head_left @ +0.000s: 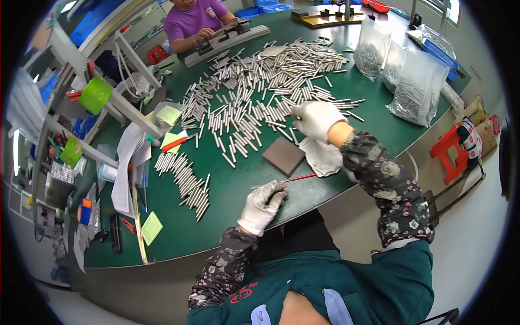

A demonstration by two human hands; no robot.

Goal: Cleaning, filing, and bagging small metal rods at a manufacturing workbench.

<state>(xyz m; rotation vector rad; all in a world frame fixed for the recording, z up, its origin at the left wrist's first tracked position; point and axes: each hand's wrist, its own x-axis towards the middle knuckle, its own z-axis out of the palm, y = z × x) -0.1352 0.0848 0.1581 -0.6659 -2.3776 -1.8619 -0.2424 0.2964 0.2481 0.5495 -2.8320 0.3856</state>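
Main rod pile [281, 70] sits mid-way across the tabletop [179, 238], block [284, 156] right in front, smaller rod batch [190, 187] front-left, bags [414, 89] off to the right.

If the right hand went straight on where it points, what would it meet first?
The right hand would probably meet the loose silvery rods just beyond its fingers; how close they are in depth is unclear.
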